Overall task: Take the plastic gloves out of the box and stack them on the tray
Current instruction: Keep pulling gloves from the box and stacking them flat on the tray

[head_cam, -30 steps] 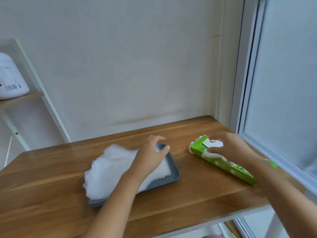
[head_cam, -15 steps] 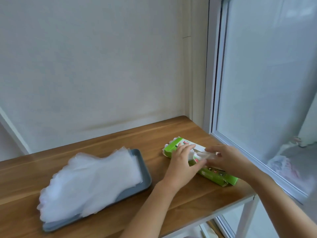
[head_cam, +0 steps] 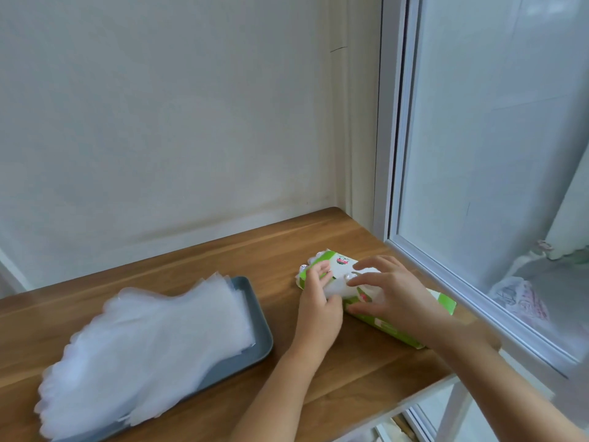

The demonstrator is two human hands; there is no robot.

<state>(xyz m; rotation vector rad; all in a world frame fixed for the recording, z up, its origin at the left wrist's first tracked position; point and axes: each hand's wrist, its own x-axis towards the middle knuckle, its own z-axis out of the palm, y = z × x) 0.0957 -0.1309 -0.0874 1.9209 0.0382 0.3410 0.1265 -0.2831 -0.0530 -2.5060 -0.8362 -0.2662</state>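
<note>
A green and white glove box [head_cam: 400, 327] lies on the wooden table [head_cam: 318, 244] near the window. My left hand [head_cam: 317, 306] pinches a clear plastic glove [head_cam: 338, 288] that sticks up from the box's opening. My right hand [head_cam: 392, 298] lies over the box top with fingers spread and fingertips on the same glove. To the left, a grey tray [head_cam: 259, 333] holds a thick stack of clear gloves [head_cam: 143, 342] whose finger ends hang over its near left end.
A white wall runs behind the table. A white-framed window [head_cam: 478, 186] stands right beside the box. The table's front edge and a white leg [head_cam: 452, 406] are at the lower right.
My left hand left the glove stack on the tray and moved right to the box, where it now pinches a glove. The view has swung right toward the window.
</note>
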